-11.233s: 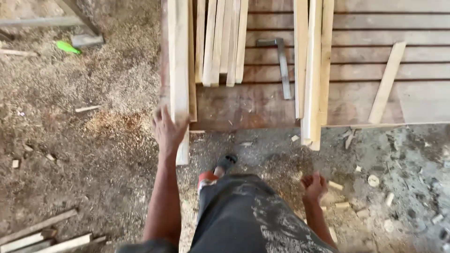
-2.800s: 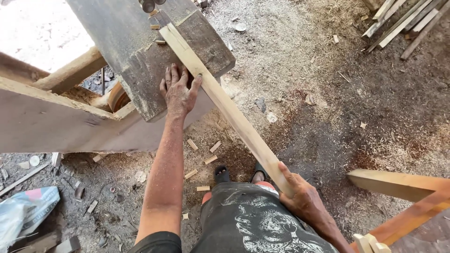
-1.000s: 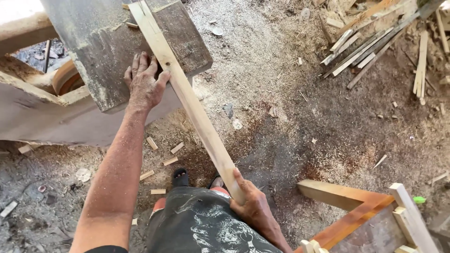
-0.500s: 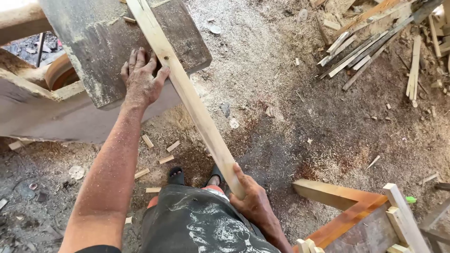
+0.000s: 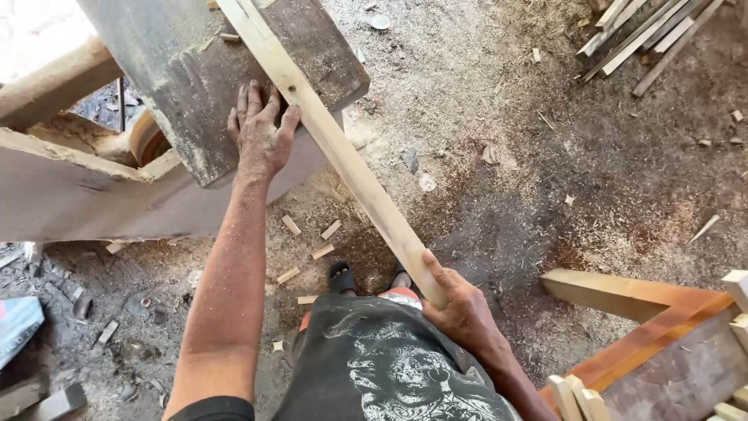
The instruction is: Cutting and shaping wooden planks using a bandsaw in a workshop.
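A long pale wooden slat [image 5: 343, 160] runs diagonally from the dark saw table [image 5: 195, 70] at the top down toward me. My left hand [image 5: 259, 132] lies flat on the table with its fingers spread, pressing against the left side of the slat. My right hand [image 5: 460, 308] grips the slat's near end, just above my lap. The slat's far end goes out of view at the top edge.
A wooden frame and beam [image 5: 70, 175] flank the table on the left. Small offcuts [image 5: 312, 249] and sawdust litter the floor. A bundle of slats [image 5: 647, 35] lies at top right. A wooden stand [image 5: 654, 343] with slat ends sits at bottom right.
Over the last second the slat has slid further along the table away from me, and my right hand has followed its near end. My left hand stays pressed on the table.
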